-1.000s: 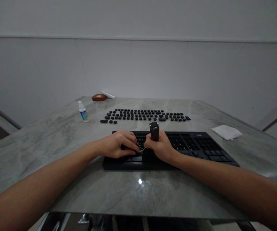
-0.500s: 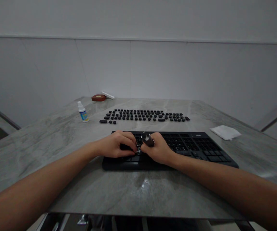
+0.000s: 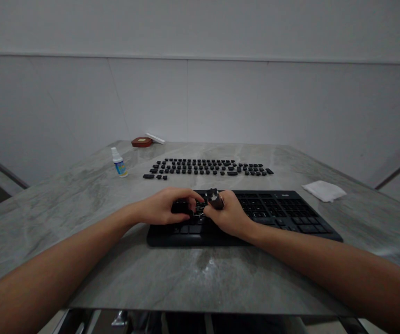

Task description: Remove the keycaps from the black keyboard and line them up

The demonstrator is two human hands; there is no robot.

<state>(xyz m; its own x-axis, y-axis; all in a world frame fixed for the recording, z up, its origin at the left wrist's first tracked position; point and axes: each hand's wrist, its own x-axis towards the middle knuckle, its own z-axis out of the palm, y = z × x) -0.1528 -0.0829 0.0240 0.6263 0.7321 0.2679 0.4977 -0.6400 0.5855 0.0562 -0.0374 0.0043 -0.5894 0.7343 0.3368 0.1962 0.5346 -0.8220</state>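
Observation:
A black keyboard (image 3: 200, 240) lies in front of me, with its bare switches showing where keycaps are off. My right hand (image 3: 233, 215) grips the dark handle of a wire keycap puller (image 3: 215, 199) above the left-middle part of the keyboard. The puller's thin wire loops (image 3: 197, 213) point left, toward my other hand. My left hand (image 3: 170, 206) hovers over the keyboard's left side, thumb and fingers apart around the wire ends. Nothing shows between those fingers; whether a fingertip touches the wire I cannot tell.
Loose black keycaps (image 3: 200, 167) are laid out in rows behind the keyboard. A small spray bottle (image 3: 119, 163) stands at the left. Farther back are a reddish-brown box (image 3: 141, 142) and a white flat piece (image 3: 155, 138). A folded white cloth (image 3: 324, 190) lies at the right.
My left hand has opened: its thumb and fingers were close together at the wire ends and are now spread, with the index finger raised. The right hand has hardly moved.

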